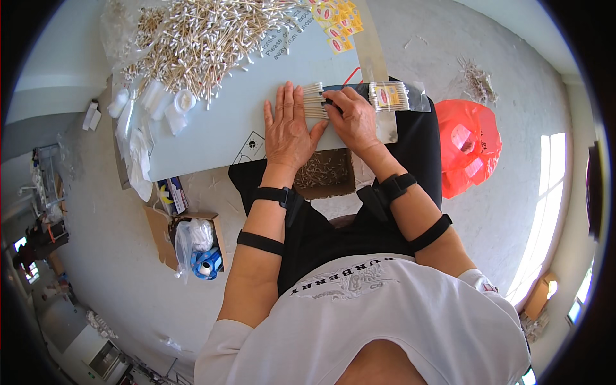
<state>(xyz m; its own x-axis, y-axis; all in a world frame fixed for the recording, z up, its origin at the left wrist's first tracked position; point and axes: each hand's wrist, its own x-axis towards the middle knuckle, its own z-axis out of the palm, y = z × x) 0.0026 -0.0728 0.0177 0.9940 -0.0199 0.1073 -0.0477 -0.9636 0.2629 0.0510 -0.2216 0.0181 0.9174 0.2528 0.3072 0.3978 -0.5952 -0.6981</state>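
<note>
My left hand (288,133) lies flat on the pale table board (212,138), its fingers stretched out and its thumb beside a small row of cotton swabs (313,101). At the right end of this row, the bent fingers of my right hand (354,122) close on the swabs; the fingertips partly hide them. A dark strip shows behind that hand. Just right of it rests a flat clear pack of cotton swabs (389,96) with a yellow label, at the table's right edge.
A big heap of loose cotton swabs (199,42) covers the far left, with small clear containers (156,99) nearby. Yellow label cards (338,27) lie at the far edge. Below the table sits a cardboard box (307,192) of swabs. A red plastic bag (484,138) stands right.
</note>
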